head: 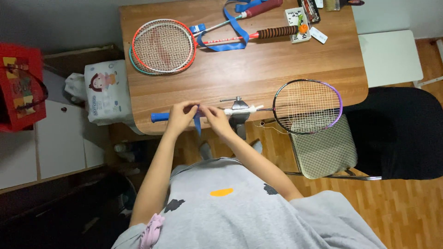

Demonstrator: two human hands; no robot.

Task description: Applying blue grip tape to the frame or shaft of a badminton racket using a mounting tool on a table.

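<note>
Hands meet at the near edge of the desk [286, 69], working on a badminton racket [306, 106] that lies along that edge. Our left hand [181, 115] pinches closed on the blue grip tape [197, 121] where it meets the racket's handle; a short tail of tape hangs down from the fingers, below the desk edge. Our right hand [216, 118] closes around the handle just beside the left, thumb side toward it. The blue-wrapped butt end [159, 117] sticks out past the left hand, toward the desk's near-left corner.

Beyond the right hand, a metal clamp [238, 110] on the near edge grips the white part of the shaft. The black and purple head overhangs the desk, above a woven chair cushion [325, 150].

At the far-left corner we note two stacked rackets [162, 46], orange-rimmed on top, handles pointing right, with a loose blue strap [230, 37] looped over them. A small tray of bits [297, 23] sits at the far edge. Off the left edge: a white printed bag [106, 90] and a red bag [20, 85].
</note>
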